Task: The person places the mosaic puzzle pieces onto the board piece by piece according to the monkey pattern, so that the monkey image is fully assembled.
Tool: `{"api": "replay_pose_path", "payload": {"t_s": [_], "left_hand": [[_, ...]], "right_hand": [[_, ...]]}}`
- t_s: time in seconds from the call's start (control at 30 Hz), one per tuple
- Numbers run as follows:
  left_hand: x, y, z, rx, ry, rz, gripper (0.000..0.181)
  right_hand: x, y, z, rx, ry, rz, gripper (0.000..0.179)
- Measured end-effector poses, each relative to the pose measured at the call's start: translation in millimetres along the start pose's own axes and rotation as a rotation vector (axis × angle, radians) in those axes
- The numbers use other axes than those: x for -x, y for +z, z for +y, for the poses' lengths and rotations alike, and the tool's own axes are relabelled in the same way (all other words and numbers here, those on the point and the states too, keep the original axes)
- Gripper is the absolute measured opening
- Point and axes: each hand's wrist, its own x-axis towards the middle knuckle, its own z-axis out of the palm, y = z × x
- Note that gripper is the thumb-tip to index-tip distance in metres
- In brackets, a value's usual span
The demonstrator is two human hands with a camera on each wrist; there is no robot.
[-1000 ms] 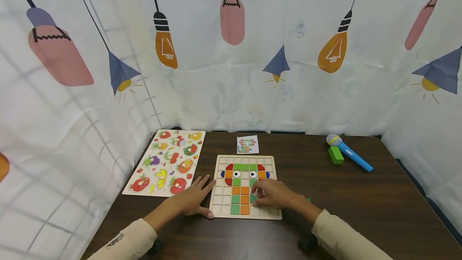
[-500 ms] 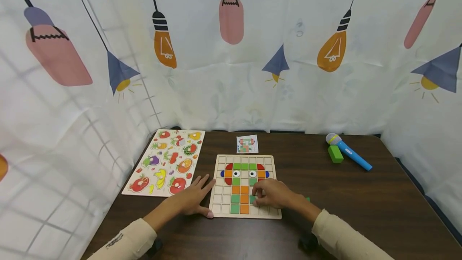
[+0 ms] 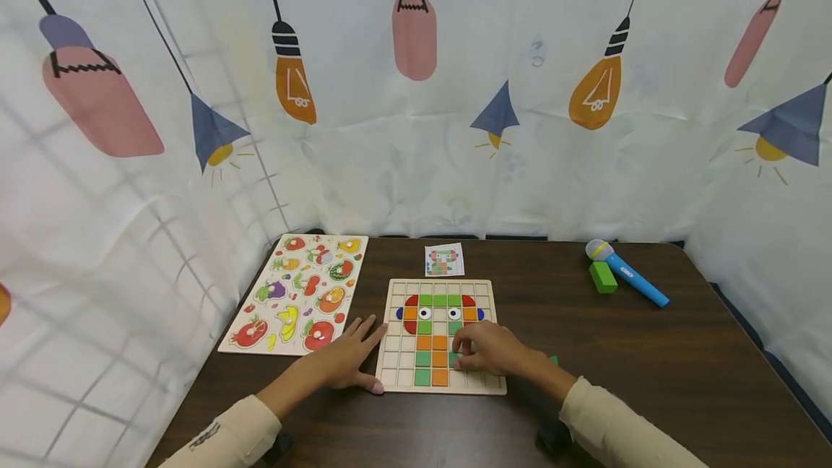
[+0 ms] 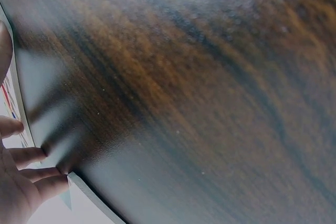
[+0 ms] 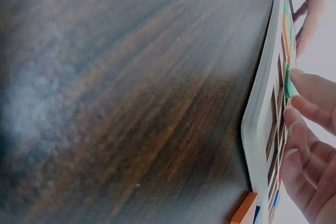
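A wooden grid board lies on the table, with green, orange, red and blue tiles and two eye pieces set in its cells. My left hand rests with spread fingers against the board's left edge, thumb at the near corner. Over the right half of the board is my right hand, thumb and fingers curled downward. In the right wrist view its thumb and index finger pinch a small green tile, tilted at the board's surface. Part of the board's right side is hidden under this hand.
Left of the board lies a fruit-picture board. A small pattern card is behind the grid board. At the back right are a green block and a blue toy microphone. An orange piece shows beside the board.
Almost nothing differs: both hands keep their places at the board, and the head view shifts very slightly.
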Motion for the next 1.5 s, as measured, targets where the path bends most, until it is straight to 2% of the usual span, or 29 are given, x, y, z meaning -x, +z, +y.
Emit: {"api": "replay_pose_path", "payload": {"t_s": [0.43,0.73,0.93,1.1,1.3,1.5], "left_hand": [[0.9,-1.9,0.5,0.0,-0.013,-0.002,0.108],[0.1,-2.3,-0.6,0.012,-0.002,0.0,0.109],[1.1,-2.4,0.6,0.027,-0.003,-0.013,0.109],[2.8,-2.3,2.5,0.034,-0.006,-0.01,0.108],[3.9,-3.2,3.9,0.038,-0.007,0.004,0.108],[3.4,-2.2,3.7,0.043,-0.011,0.002,0.108]], "right_hand": [[-0.1,-4,-1,0.001,-0.028,-0.002,0.017],[6.9,-12,13,-0.013,-0.006,0.006,0.018],[24.0,-26,35,-0.06,0.004,0.05,0.019],[43.1,-37,57,-0.049,0.008,0.107,0.02],[62.6,-47,79,-0.05,0.027,0.134,0.021],[81.0,-52,95,-0.046,-0.014,0.157,0.017]]}}
